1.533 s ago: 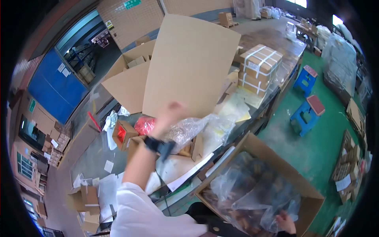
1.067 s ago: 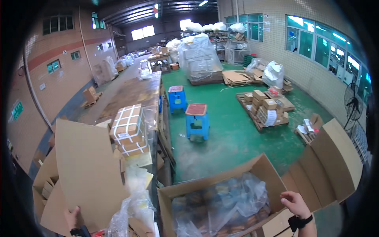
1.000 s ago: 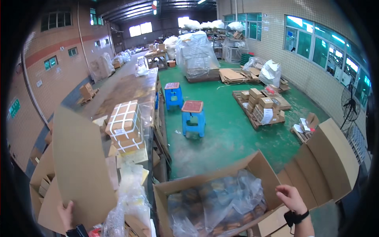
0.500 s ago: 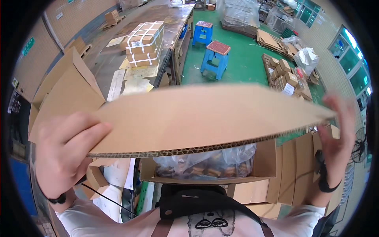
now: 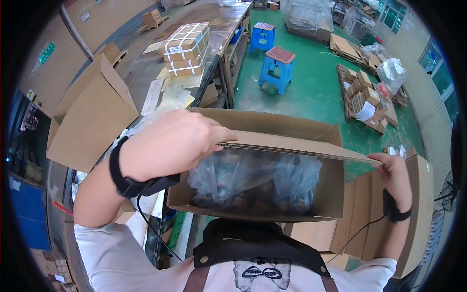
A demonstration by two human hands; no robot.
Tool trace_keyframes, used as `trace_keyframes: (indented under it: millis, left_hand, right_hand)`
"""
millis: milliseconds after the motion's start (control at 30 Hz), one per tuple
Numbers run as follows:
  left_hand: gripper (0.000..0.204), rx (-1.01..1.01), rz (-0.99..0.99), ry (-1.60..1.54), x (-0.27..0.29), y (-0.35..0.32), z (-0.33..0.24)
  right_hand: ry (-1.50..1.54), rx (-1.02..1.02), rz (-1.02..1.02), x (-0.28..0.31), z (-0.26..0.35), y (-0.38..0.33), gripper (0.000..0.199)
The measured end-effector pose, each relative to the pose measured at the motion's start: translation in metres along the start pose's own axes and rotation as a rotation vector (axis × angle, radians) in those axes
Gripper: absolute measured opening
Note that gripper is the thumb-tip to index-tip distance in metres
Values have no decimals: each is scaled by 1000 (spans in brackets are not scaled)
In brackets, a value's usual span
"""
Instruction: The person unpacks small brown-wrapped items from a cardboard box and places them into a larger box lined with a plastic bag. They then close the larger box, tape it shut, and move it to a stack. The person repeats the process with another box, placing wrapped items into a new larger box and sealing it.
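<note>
A flat corrugated cardboard sheet point(image 5: 292, 144) spans between my hands, seen nearly edge-on above an open carton. My left hand point(image 5: 170, 141) pinches its left end, and my right hand point(image 5: 395, 175) grips its right end with the thumb and fingers. Below it, the open cardboard carton point(image 5: 255, 215) stands right in front of my body. Inside lies clear plastic film point(image 5: 296, 180) over brownish contents that I cannot make out well. The sheet hides part of the carton's interior toward the far wall.
An empty-looking open carton point(image 5: 97, 117) stands at the left by the long worktable point(image 5: 146, 73). Strapped boxes point(image 5: 187, 48) sit on that table. Two blue stools point(image 5: 276, 70) stand on the green floor. At the right are folded cardboard point(image 5: 362, 209) and a pallet of small boxes point(image 5: 365, 100).
The cardboard sheet has tilted from broad face to nearly edge-on and come down over the carton. My left hand has moved right and inward; the right hand has lowered.
</note>
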State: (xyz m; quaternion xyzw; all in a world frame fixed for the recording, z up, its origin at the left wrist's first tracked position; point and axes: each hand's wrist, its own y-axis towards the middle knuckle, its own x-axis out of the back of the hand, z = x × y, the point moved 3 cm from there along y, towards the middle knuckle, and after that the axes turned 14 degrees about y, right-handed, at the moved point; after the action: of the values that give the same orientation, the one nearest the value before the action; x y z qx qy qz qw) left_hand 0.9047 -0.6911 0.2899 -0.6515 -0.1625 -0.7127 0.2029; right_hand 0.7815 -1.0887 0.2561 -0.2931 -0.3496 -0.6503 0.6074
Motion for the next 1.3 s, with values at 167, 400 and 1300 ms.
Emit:
trace_keyframes:
  millis: [167, 400, 1300]
  left_hand:
    - [44, 124, 62, -102, -142, -30, 31]
    - [101, 92, 949, -252, -291, -30, -26]
    - [63, 936, 469, -1179, -268, -79, 88]
  right_hand:
    - [-223, 307, 53, -106, -32, 11, 32]
    - [-235, -195, 1024, -239, -108, 13, 120]
    - [1096, -973, 95, -111, -259, -51, 50]
